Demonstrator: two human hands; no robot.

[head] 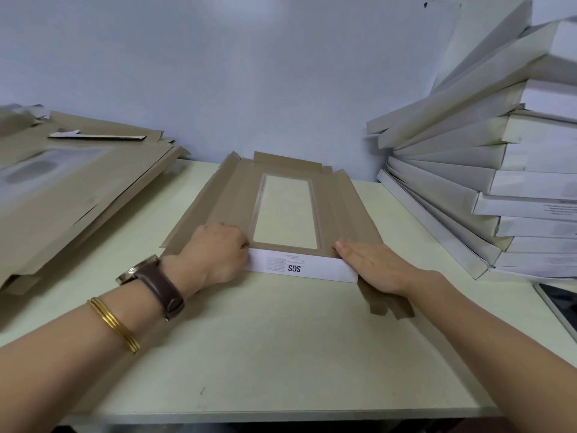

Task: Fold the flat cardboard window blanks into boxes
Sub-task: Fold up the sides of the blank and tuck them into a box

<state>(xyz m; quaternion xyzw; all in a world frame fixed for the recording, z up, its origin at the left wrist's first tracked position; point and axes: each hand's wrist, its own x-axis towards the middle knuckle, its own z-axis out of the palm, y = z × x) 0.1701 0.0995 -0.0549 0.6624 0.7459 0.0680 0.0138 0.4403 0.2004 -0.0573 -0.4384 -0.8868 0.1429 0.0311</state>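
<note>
A brown cardboard window blank lies flat on the pale table, brown side up, its clear window in the middle. The near end flap, white with "SGS" print, stands folded upright. My left hand has its fingers curled over the flap's left end, gripping it against the blank. On the flap's right end my right hand lies flat with straight fingers, pressing the right side panel. The side flaps and far flap are slightly raised.
A pile of flat brown blanks lies on the left, hanging over the table edge. A leaning stack of folded white boxes fills the right. A wall stands behind. A dark flat device lies at the right edge.
</note>
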